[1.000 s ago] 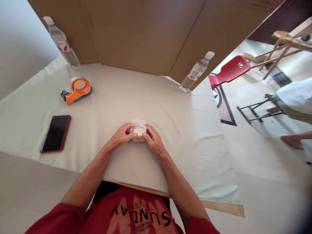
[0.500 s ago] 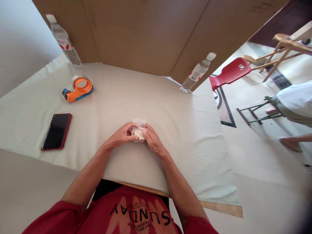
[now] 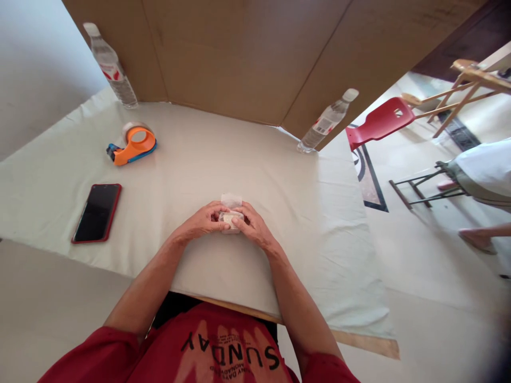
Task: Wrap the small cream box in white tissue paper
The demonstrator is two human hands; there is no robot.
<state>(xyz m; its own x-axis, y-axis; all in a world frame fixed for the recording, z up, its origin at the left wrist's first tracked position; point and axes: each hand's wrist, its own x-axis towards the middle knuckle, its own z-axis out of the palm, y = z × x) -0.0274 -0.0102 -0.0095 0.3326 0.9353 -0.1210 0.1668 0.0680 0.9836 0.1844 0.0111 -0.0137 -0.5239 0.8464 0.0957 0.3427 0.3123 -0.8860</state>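
Near the front middle of the cloth-covered table sits a small clear plastic box with pale contents that I cannot make out. Its clear lid appears to stand open on the far side. From the left, my left hand grips the box, thumb along the near edge and fingers curled behind. My right hand closes on the opposite side, its thumb resting over the top of the pale contents. The fingertips are partly hidden behind the box.
An orange and blue tape dispenser and a red-cased phone lie to the left. Water bottles stand at the back left and back right, by a cardboard panel. Beyond are a red chair and a seated person.
My right thumb has shifted inward over the box's top, and the right fingers have curled closer round the far side. The whole view has moved slightly.
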